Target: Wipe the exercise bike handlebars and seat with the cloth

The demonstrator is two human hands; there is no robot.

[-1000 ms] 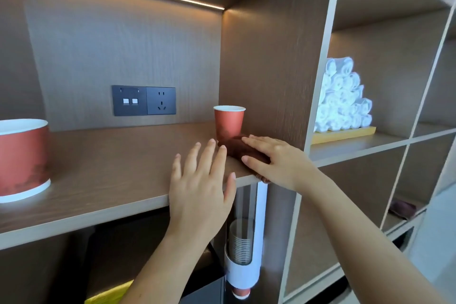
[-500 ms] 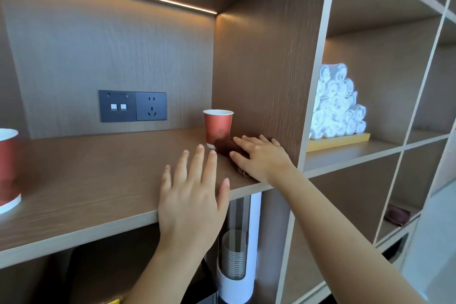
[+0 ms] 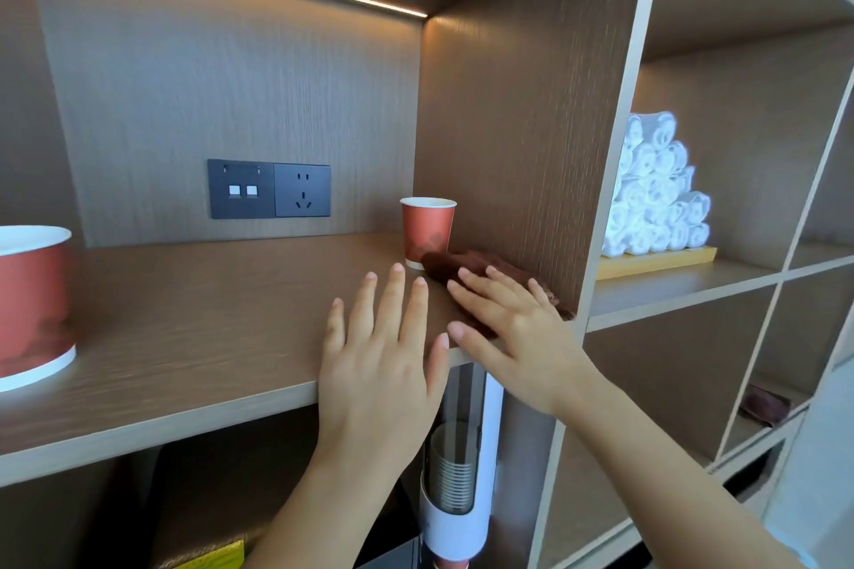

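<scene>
Right hand point(image 3: 517, 328): lies flat, fingers spread, on the cloth, gripping nothing.
Left hand point(image 3: 381, 365): hovers open-palmed over the shelf point(image 3: 185, 337) edge.
Cloth point(image 3: 455, 264): dark brown, beside the red paper cup point(image 3: 427, 230).

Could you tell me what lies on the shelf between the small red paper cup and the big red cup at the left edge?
Nothing: in the head view the shelf is bare wood between the small red cup and the big red cup.
</scene>
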